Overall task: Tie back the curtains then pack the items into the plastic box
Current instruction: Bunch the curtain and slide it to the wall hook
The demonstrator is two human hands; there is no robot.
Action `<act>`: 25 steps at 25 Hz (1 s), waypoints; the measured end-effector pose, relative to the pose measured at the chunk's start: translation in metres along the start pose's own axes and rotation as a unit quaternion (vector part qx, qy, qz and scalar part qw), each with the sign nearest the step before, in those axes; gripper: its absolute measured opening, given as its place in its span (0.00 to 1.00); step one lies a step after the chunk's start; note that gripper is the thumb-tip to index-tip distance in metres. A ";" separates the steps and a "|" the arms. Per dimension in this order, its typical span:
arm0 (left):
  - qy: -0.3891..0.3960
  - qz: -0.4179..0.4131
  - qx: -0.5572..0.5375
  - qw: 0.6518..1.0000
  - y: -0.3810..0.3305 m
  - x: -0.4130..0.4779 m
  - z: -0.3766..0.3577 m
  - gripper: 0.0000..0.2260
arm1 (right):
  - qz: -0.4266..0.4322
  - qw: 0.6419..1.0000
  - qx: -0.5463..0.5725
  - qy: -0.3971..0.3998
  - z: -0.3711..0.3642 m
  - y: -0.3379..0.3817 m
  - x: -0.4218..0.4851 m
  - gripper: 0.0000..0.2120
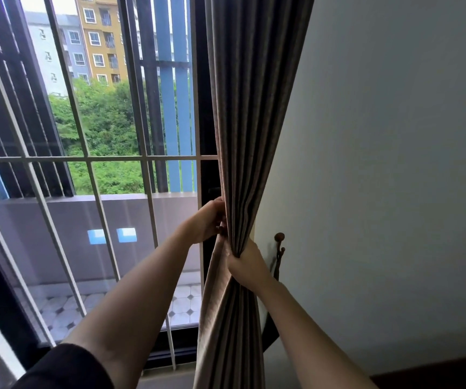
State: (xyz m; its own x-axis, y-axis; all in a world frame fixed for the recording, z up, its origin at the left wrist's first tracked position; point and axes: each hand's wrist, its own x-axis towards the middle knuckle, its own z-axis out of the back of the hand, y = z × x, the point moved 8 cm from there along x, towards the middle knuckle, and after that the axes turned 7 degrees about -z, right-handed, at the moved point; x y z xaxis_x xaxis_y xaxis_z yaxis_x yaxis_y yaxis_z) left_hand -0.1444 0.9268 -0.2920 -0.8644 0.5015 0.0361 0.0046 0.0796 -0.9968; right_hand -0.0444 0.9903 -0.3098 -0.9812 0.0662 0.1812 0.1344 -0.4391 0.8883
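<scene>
A brown-grey curtain (250, 113) hangs bunched at the right side of the window, pulled in to a narrow waist. My right hand (244, 266) is closed around that gathered waist from the right. Just above it, my left hand (208, 220) grips the curtain's left edge, fingers tucked into the folds. A dark wooden tieback hook (279, 240) sticks out of the wall right next to my right hand, with a dark strap (271, 329) hanging below it behind the curtain. No plastic box is in view.
A tall glass door with white grille bars (85, 158) fills the left, a tiled balcony (66, 310) beyond it. A plain pale wall (380, 164) is on the right. A dark furniture edge (434, 373) shows at the bottom right.
</scene>
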 end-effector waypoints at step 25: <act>-0.005 -0.081 0.132 0.988 0.002 -0.002 0.002 0.04 | 0.018 0.999 0.014 -0.037 0.010 0.002 -0.005 0.25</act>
State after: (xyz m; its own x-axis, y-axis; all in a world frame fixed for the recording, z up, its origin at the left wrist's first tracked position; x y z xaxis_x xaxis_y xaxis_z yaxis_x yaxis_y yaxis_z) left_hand -0.1434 0.9240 -0.2944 -0.8479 0.4918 0.1980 -0.2647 -0.0691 -0.9619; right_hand -0.0378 0.9981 -0.3047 -0.9628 0.1185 0.2428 0.1736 -0.4174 0.8920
